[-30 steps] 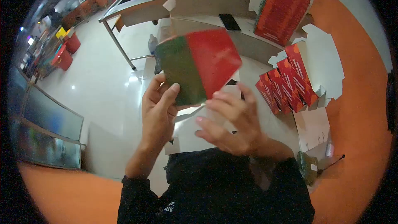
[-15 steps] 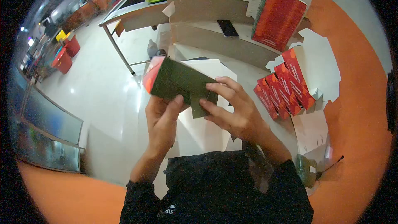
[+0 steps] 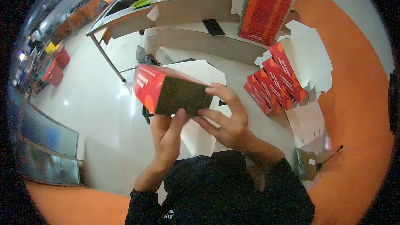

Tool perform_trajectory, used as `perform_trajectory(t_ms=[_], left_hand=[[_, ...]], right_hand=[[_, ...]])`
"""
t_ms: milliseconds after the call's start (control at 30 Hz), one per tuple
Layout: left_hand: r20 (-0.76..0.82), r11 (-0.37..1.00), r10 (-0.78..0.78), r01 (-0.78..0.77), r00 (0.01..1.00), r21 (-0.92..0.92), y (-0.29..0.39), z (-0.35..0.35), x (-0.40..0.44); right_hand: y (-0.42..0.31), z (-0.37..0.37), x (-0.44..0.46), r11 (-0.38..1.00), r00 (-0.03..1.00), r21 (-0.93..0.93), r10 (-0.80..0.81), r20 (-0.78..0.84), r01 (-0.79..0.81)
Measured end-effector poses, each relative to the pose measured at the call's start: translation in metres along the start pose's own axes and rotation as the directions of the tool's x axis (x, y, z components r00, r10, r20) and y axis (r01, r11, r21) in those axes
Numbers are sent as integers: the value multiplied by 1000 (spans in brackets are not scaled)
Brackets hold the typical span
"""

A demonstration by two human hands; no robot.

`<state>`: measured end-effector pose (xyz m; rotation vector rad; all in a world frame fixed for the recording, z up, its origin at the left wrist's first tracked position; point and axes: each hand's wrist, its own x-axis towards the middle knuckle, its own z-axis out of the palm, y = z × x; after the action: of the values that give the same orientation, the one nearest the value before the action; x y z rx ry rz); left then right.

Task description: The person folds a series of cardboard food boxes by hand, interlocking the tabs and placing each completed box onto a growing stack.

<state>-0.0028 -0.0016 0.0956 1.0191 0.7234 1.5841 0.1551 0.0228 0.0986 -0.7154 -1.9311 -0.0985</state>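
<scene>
A red paperboard carton [image 3: 149, 88] with a dark green end panel is held up in front of my chest. Its green end faces me. My left hand [image 3: 168, 143] grips the carton from below, its thumb at the lower edge of the green panel and its other fingers hidden behind. On the other side, my right hand [image 3: 229, 121] is closed around the carton's right corner, fingertips at the top and bottom edges of the green end. Beneath the hands, white cardboard [image 3: 198, 137] with spread flaps is partly covered by the carton.
Several red cartons [image 3: 275, 84] lean in a row on the right beside an open white box [image 3: 310, 58]. A white box packed with red cartons [image 3: 266, 12] stands on the ledge, near a black phone [image 3: 213, 28]. A green bundle [image 3: 304, 164] lies at lower right.
The carton has turned, showing more of its red side and top. The narrow green flap that stuck out below my fingers no longer shows. My view has shifted slightly right.
</scene>
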Motion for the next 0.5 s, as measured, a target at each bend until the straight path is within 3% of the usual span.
perform_trajectory(t_ms=[67,500], left_hand=[[-30,981,93,-86,995,174,-5,-5,11],[63,971,7,-22,998,238,3,-8,13]], right_hand=[[-2,3,-1,1000,1000,-14,-9,-1,9],[8,7,4,999,999,9,38,-37,-38]])
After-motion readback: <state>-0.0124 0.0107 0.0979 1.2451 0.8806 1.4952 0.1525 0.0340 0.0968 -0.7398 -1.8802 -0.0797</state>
